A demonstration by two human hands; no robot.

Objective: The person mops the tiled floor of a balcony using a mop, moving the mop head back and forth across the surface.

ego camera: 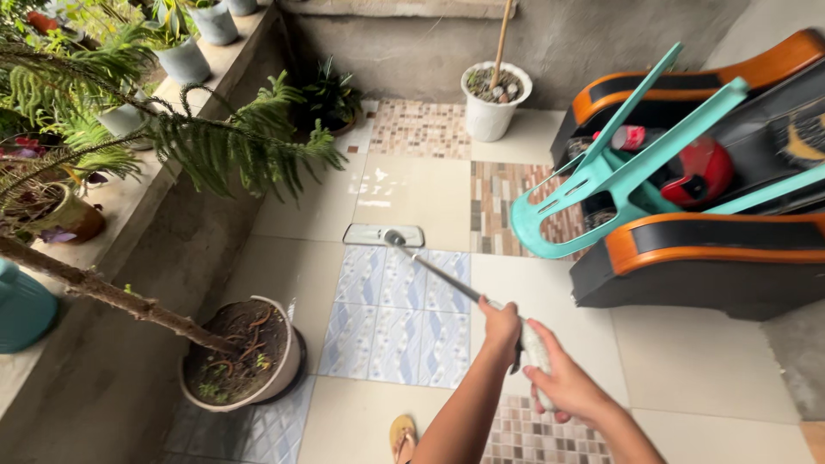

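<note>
While both arms reach forward, each hand grips the mop handle.

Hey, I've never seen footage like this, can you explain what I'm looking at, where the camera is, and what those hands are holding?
There is no machine here. The one picture comes from a camera worn on a person's head, looking down at their own two bare hands. Both hands grip a mop handle: the left hand is higher up the pole, the right hand is lower, around the pale grip. The flat mop head rests on the tiled floor. To the left stands a potted tree beside a concrete ledge with more plants. At the back is a white pot. To the right, a teal plastic chair lies tipped on an orange and black seat. A sandalled foot shows at the bottom edge.
</note>
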